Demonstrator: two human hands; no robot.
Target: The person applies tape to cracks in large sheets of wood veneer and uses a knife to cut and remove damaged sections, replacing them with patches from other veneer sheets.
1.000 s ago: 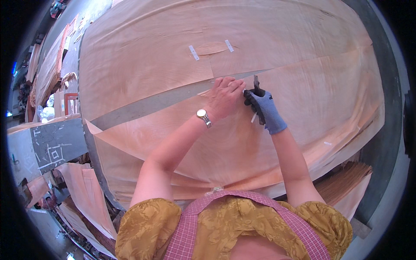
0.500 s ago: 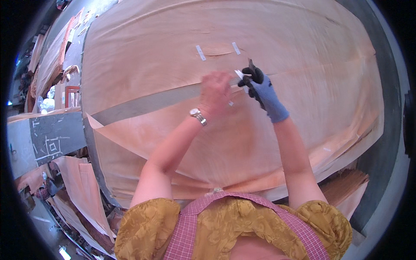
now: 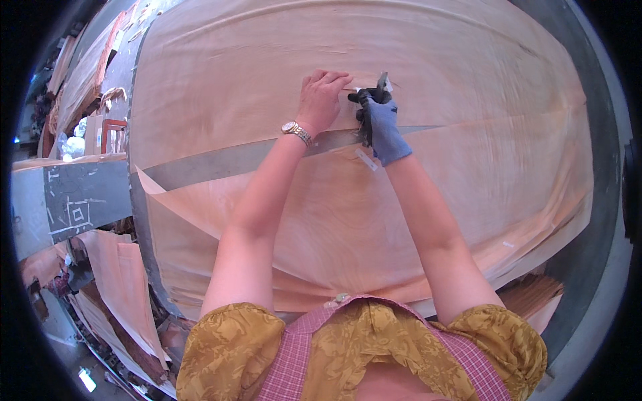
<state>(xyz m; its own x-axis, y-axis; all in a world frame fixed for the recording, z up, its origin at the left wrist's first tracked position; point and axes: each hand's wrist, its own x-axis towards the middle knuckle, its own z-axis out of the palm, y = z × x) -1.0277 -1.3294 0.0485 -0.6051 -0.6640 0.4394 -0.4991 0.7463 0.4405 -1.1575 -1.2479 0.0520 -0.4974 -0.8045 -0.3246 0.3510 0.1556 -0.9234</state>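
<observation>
Head view: veneer sheet (image 3: 428,60) under both hands.

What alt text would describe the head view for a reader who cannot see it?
A bare left hand presses flat on a thin wood veneer sheet while the gloved right hand grips a small dark tool beside it. A second sheet lies nearer, on a grey table.

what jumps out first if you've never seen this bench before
Huge pale veneer sheets cover nearly the whole table. At upper centre the bare left hand presses flat on the far sheet, beside the blue-gloved right hand gripping a dark tool. A wristwatch glints on the left wrist.
</observation>
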